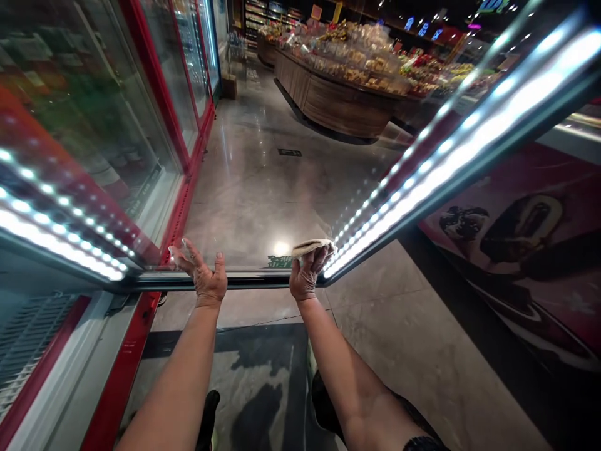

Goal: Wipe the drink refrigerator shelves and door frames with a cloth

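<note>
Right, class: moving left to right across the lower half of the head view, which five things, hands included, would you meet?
Wire rack, red cabinet edge, left hand, right hand with the folded cloth, pink printed panel.

wooden counter (347,109) heaped with goods (347,50) | grey floor (380,338) | wire rack (40,332), left | pink printed panel (511,169), right
</note>
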Tool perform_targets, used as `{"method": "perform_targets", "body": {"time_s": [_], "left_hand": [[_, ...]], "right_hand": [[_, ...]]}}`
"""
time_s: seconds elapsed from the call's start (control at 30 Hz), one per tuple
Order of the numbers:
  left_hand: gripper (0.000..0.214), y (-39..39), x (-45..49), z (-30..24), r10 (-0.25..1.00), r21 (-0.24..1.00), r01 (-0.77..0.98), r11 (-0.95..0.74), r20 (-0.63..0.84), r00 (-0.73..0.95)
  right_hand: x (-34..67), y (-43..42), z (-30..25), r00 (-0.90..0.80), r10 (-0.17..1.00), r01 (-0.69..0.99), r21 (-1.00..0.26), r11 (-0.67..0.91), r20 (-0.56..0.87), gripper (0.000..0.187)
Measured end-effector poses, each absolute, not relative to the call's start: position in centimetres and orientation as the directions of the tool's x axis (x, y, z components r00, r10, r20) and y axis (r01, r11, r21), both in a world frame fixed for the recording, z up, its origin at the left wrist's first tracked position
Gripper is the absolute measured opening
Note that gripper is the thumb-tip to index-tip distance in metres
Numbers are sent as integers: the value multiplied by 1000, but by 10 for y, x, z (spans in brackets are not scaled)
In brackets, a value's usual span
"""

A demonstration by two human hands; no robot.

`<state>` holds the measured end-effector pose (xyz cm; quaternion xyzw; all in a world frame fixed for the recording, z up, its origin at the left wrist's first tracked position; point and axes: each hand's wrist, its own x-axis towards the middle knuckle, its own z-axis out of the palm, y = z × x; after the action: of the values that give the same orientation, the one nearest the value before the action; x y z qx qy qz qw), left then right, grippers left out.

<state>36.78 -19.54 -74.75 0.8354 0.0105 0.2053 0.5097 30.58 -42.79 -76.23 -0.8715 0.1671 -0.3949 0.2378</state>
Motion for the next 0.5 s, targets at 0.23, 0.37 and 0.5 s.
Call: {"method": "perform_targets", "body": {"time_s": [0.23, 0.37, 0.5], "left_hand": [[97, -203, 370, -751, 264, 835, -234, -498, 403, 876], [98, -203, 370, -754, 258, 838, -233, -493, 397, 881], [96, -203, 369, -755, 262, 831, -240, -502, 410, 874]], "right_hand": [[308, -424, -782, 662, -420, -101, -481, -871, 621, 66], [305, -425, -794, 675, -335, -56, -407, -912, 657, 64], [312, -427, -783, 680, -396, -104, -454, -885, 617, 68]]}}
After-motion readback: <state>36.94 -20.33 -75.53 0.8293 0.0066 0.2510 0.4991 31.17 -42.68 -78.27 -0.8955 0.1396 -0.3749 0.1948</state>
